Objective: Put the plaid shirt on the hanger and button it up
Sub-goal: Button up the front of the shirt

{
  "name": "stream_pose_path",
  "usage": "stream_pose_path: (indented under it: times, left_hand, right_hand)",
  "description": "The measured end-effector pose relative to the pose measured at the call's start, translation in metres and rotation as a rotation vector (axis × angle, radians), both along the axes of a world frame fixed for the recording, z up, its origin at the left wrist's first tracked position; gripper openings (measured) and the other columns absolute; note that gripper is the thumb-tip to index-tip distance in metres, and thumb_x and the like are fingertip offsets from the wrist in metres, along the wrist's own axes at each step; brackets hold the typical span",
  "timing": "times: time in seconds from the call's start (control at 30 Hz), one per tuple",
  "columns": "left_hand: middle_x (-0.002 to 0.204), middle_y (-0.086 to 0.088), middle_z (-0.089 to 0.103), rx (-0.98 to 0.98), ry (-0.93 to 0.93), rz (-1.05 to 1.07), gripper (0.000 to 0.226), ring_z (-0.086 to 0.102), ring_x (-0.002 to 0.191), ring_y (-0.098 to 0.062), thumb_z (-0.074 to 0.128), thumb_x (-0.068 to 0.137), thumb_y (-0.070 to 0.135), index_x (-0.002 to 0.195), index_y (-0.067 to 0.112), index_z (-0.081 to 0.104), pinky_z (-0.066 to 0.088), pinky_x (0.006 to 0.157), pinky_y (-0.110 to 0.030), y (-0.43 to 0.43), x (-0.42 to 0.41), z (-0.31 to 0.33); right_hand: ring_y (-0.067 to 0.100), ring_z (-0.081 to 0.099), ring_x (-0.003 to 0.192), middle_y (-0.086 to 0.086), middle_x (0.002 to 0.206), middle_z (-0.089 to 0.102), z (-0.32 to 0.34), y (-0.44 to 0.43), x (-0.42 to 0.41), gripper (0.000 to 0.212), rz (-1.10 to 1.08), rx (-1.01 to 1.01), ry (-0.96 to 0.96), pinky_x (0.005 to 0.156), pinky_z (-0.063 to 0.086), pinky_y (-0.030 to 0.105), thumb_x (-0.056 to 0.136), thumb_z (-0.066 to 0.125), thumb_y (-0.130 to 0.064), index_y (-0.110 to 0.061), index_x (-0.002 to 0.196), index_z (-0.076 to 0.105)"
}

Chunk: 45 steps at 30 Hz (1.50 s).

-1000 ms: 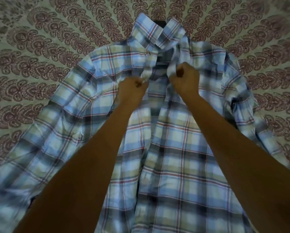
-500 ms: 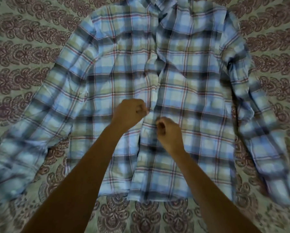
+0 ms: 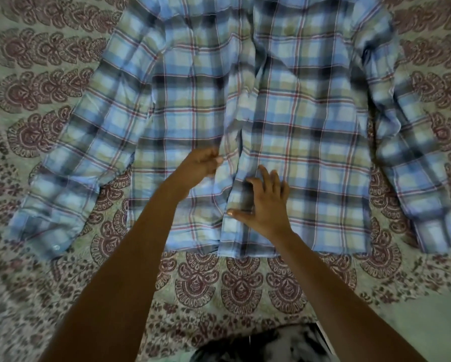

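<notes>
The blue, green and red plaid shirt (image 3: pixel 297 131) lies front-up and spread flat on the patterned bedspread, sleeves out to both sides. Its collar and the hanger are out of view past the top edge. My left hand (image 3: pixel 202 163) is closed, pinching the edge of the left front panel near the lower placket. My right hand (image 3: pixel 265 202) rests on the right front panel just below it, fingers spread, thumb on the placket edge. The two front edges overlap slightly between my hands.
The bedspread (image 3: pixel 49 82) has a maroon and cream mandala print and surrounds the shirt. A dark, blurred piece of my clothing (image 3: pixel 266 346) shows at the bottom edge. The shirt hem (image 3: pixel 245 253) lies close to me.
Both hands have moved down the shirt front from near the collar to the lower placket. The right hand has opened from a fist to spread fingers. The view has tilted toward the hem.
</notes>
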<state>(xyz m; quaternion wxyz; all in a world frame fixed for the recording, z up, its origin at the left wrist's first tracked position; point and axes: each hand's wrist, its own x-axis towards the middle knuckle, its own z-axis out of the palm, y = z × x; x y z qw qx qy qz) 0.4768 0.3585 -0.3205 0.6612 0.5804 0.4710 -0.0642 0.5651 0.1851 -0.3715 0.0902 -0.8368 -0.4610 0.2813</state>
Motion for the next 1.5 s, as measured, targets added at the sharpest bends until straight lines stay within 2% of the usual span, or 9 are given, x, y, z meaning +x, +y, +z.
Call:
stream_pose_path:
  times: [0.17,0.3,0.43,0.6,0.77,1.0,1.17,1.33,1.5]
  left_hand:
    - [0.106,-0.014,0.066,0.464,0.341,-0.242,0.014,0.060,0.097,-0.031,0.050,0.090,0.008,0.097,0.008,0.062,0.048,0.083,-0.033,-0.002,-0.035,-0.023]
    - [0.104,-0.016,0.066,0.380,0.271,-0.313,0.016,0.061,0.099,-0.034,0.063,0.083,0.013,0.098,0.010,0.064,0.049,0.090,-0.044,-0.024,-0.071,-0.030]
    - [0.122,-0.005,0.052,0.343,0.226,-0.630,0.062,0.044,0.117,-0.027,0.062,0.060,0.064,0.113,0.031,0.055,0.037,0.100,-0.046,-0.049,-0.109,-0.027]
    - [0.120,-0.005,0.057,0.783,0.315,-0.729,0.029,0.050,0.116,-0.028,0.062,0.085,0.024,0.113,0.020,0.058,0.035,0.096,-0.039,-0.076,-0.123,-0.028]
    - [0.083,-0.009,0.063,0.502,0.141,-0.411,0.012,0.056,0.069,-0.018,0.063,0.084,0.006,0.093,0.007,0.071,0.047,0.072,-0.032,-0.068,-0.149,-0.026]
    - [0.118,-0.006,0.063,0.655,0.563,-0.905,0.035,0.057,0.110,-0.026,0.049,0.089,0.007,0.110,0.027,0.067,0.042,0.089,-0.036,-0.044,-0.159,-0.010]
    - [0.101,-0.009,0.063,0.804,0.450,-0.392,0.020,0.063,0.085,-0.031,0.048,0.088,0.013,0.096,0.017,0.066,0.054,0.077,-0.041,-0.089,-0.112,0.007]
    - [0.077,-0.007,0.066,0.706,0.260,-0.221,0.018,0.062,0.071,-0.029,0.053,0.089,0.020,0.105,0.013,0.057,0.042,0.059,-0.028,-0.135,-0.064,0.004]
    - [0.096,-0.008,0.067,0.610,0.388,-0.050,0.027,0.064,0.088,-0.029,0.060,0.087,0.032,0.106,0.015,0.054,0.044,0.066,-0.031,-0.143,-0.040,-0.019]
  right_hand:
    - [0.040,0.035,0.133,0.020,0.144,0.038,0.003,-0.027,-0.004,0.086,0.167,0.056,-0.040,0.105,0.027,0.060,0.068,0.037,-0.081,-0.017,0.127,0.039]
    - [0.040,0.042,0.129,0.021,0.142,0.040,0.001,-0.057,-0.022,0.092,0.356,-0.029,-0.143,0.098,0.036,0.061,0.058,0.068,-0.068,-0.016,0.128,0.040]
    - [0.044,0.039,0.131,0.021,0.142,0.040,0.006,-0.061,-0.037,0.062,0.228,-0.094,-0.074,0.102,0.031,0.062,0.063,0.081,-0.039,-0.016,0.113,0.053]
    - [0.042,0.032,0.135,0.017,0.146,0.037,0.013,-0.055,-0.034,0.012,0.155,-0.076,-0.011,0.108,0.027,0.058,0.083,0.065,-0.018,-0.013,0.092,0.061]
    - [0.034,0.048,0.120,0.009,0.131,0.054,0.020,-0.069,-0.019,0.018,0.254,0.119,-0.083,0.102,0.031,0.056,0.081,0.041,-0.023,-0.017,0.088,0.057]
    - [0.037,0.054,0.114,0.009,0.128,0.057,0.015,-0.088,-0.014,0.018,0.375,0.076,-0.108,0.100,0.038,0.055,0.081,0.040,-0.027,-0.016,0.085,0.053]
    - [0.036,0.052,0.116,0.013,0.125,0.057,0.019,-0.087,-0.022,0.025,0.378,0.001,-0.131,0.099,0.039,0.055,0.074,0.067,-0.037,-0.014,0.080,0.061]
    - [0.025,0.062,0.076,0.008,0.089,0.061,0.019,-0.090,-0.035,0.038,0.416,0.057,-0.104,0.065,0.049,0.033,0.062,0.075,-0.032,-0.013,0.090,0.059]
    - [0.021,0.064,0.079,0.004,0.091,0.063,0.015,-0.097,-0.041,0.048,0.362,-0.020,-0.132,0.066,0.053,0.032,0.057,0.079,-0.043,-0.015,0.092,0.062]
